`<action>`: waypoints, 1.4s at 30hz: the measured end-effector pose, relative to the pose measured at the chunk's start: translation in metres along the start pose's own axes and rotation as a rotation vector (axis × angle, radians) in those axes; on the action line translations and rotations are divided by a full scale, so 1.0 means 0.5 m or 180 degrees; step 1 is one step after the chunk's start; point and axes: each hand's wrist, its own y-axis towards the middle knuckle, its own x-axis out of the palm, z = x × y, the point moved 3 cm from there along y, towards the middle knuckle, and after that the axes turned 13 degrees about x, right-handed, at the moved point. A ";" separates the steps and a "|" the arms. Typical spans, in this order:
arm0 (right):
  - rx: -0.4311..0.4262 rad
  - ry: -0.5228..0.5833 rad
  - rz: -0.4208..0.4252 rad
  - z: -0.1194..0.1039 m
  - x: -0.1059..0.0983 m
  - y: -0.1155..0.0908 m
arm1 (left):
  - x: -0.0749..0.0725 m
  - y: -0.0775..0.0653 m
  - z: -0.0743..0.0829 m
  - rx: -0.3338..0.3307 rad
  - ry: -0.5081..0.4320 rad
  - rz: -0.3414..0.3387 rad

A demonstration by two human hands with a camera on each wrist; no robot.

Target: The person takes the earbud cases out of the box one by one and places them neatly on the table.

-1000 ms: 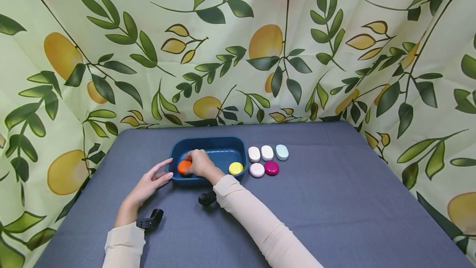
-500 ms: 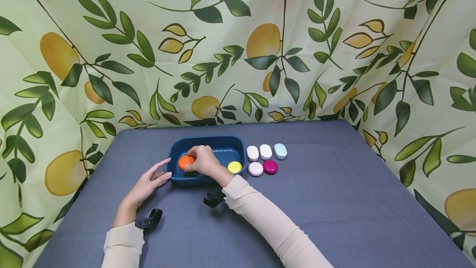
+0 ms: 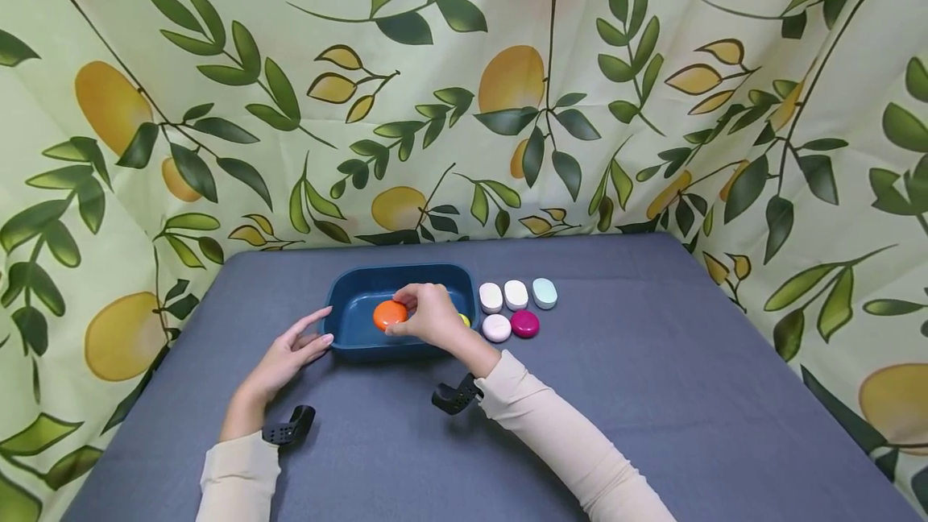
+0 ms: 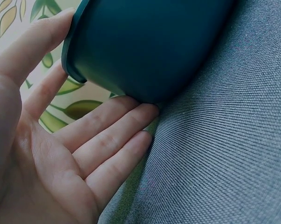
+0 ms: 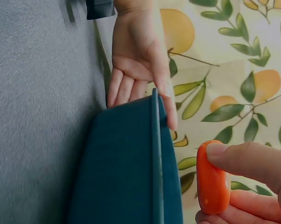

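My right hand pinches an orange round soap between thumb and fingertips. In the right wrist view the orange soap stands on edge, raised above the rim of the blue tub. My left hand touches the left end of the tub with its fingers extended. The left wrist view shows thumb and fingertips of that hand against the tub's rim and outer wall. Inside the tub a yellow soap is mostly hidden behind my right hand.
Right of the tub, two white soaps and a pale blue one form a back row. A pale pink soap and a magenta one lie before them on the grey-blue tabletop. Leaf-printed cloth hangs behind.
My right hand has lifted the orange soap off the tub's left end and carried it rightward, now covering most of the yellow soap. The left hand stays at the tub's end.
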 end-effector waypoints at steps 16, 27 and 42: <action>0.0400 0.0233 0.0355 0.099 -0.098 -0.052 | 0.002 0.000 0.005 -0.0031 0.0075 -0.0052; 0.0598 0.0311 0.0650 0.184 -0.170 -0.076 | 0.001 -0.002 0.007 0.0002 0.0057 -0.0049; 0.0898 0.0220 0.0843 0.279 -0.220 -0.089 | 0.002 0.001 0.008 -0.0026 0.0101 -0.0037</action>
